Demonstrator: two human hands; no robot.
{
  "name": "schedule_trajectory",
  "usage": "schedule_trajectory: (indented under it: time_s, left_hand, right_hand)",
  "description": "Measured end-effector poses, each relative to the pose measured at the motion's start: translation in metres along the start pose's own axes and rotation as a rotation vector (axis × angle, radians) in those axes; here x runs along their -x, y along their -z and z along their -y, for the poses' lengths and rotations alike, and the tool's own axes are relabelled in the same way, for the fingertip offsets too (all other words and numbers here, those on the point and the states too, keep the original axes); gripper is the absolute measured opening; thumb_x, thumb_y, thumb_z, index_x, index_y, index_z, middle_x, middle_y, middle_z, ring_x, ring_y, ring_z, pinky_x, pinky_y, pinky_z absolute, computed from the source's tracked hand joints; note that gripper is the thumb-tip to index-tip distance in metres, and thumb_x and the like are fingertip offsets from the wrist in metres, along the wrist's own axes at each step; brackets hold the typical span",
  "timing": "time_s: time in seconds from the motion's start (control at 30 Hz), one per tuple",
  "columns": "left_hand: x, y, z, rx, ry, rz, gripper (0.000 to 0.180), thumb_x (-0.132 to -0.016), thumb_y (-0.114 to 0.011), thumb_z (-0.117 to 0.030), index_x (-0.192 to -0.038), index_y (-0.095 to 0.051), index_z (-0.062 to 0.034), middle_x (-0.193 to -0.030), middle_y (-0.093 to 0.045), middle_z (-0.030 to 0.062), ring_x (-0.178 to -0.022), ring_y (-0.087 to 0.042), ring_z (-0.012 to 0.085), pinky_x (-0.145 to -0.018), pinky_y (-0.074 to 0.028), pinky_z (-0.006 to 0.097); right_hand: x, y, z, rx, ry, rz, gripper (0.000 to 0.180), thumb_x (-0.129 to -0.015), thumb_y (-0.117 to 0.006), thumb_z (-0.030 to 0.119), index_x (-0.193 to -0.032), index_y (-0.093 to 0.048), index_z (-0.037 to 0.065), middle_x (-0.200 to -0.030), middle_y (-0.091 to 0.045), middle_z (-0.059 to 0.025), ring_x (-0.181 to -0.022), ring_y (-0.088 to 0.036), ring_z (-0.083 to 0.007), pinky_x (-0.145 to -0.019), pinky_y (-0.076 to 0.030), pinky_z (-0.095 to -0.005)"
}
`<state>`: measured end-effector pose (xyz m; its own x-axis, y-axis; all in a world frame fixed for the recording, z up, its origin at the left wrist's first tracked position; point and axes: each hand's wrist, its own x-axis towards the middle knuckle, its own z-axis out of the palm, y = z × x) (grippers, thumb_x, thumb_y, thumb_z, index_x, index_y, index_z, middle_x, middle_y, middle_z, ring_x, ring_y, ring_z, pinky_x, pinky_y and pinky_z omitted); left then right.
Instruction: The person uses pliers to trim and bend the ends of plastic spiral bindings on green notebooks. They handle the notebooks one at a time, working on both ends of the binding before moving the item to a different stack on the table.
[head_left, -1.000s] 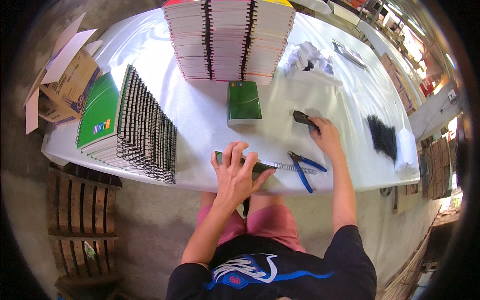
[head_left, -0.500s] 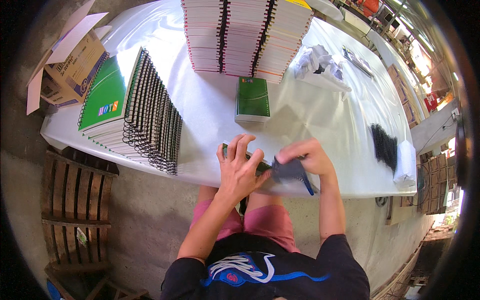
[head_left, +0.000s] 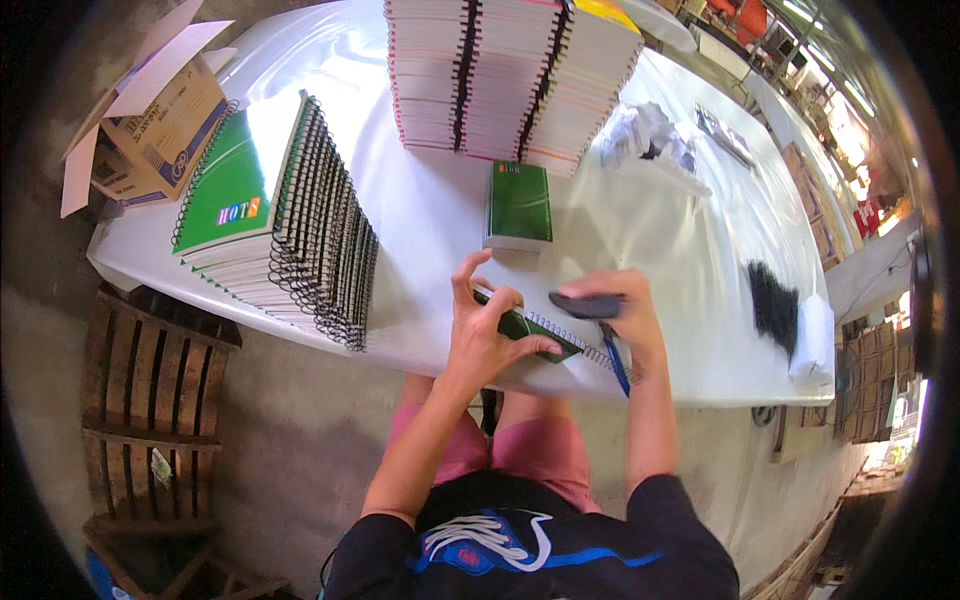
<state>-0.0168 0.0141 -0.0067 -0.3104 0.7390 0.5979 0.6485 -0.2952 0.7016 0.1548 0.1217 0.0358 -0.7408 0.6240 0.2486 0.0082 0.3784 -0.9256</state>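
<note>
Between the fingers and thumb of my left hand [head_left: 482,335] is a small green-covered notebook [head_left: 545,338], held on edge near the table's front. A thin spiral coil [head_left: 600,360] runs along its edge and sticks out past its right end. My right hand [head_left: 635,312] is closed around a black and blue hand tool [head_left: 590,304], which looks like pliers. One black handle points left above the notebook and a blue part hangs below the fingers. The tool's tip is hard to make out. A stack of small green books [head_left: 520,210] stands just beyond.
Larger green spiral notebooks [head_left: 225,195] are piled at left, beside an open cardboard box [head_left: 165,130]. Tall stacks of bound books [head_left: 500,90] rise at the back. Crumpled white plastic [head_left: 650,145], black coils [head_left: 773,310] and a white roll [head_left: 812,345] lie to the right on the table [head_left: 700,340].
The notebook has tilted so its green cover and coil show. My right hand has turned the tool away from the notebook's edge, its black handle now pointing left. The view has shifted slightly.
</note>
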Motion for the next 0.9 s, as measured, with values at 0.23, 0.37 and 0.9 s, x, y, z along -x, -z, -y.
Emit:
schedule_trajectory:
  time_s: [0.23,0.37,0.9]
  left_hand:
    - [0.002,-0.006,0.015,0.177,0.142,-0.034,0.084,-0.039,-0.091,-0.041,-0.098,-0.042,-0.0083,-0.113,-0.034,0.0160,-0.102,-0.041,0.0294,-0.080,-0.042,0.040]
    - [0.005,-0.008,0.027,0.271,0.161,-0.029,0.095,-0.037,-0.092,-0.041,-0.100,-0.030,-0.0058,-0.110,-0.031,0.0151,-0.105,-0.039,0.0284,-0.087,-0.039,0.037]
    - [0.010,-0.010,0.025,0.536,0.226,-0.129,0.036,-0.076,-0.076,-0.023,-0.091,-0.049,-0.0049,-0.101,-0.037,0.0104,-0.097,-0.040,0.0205,-0.087,-0.037,0.031]
  right_hand:
    - [-0.001,-0.009,-0.003,-0.304,0.186,-0.098,0.028,-0.066,-0.066,-0.006,-0.092,-0.071,0.002,-0.086,-0.070,-0.0115,-0.081,-0.068,-0.0181,-0.075,-0.051,-0.0272]
    - [-0.024,-0.013,-0.005,0.223,-0.110,0.083,0.026,-0.067,-0.066,-0.004,-0.092,-0.072,0.002,-0.082,-0.070,-0.0106,-0.080,-0.067,-0.0182,-0.075,-0.051,-0.0282]
    - [-0.024,0.000,0.007,0.415,-0.079,-0.242,0.031,-0.066,-0.059,-0.006,-0.093,-0.071,0.005,-0.089,-0.069,-0.0136,-0.084,-0.066,-0.0216,-0.076,-0.050,-0.0306]
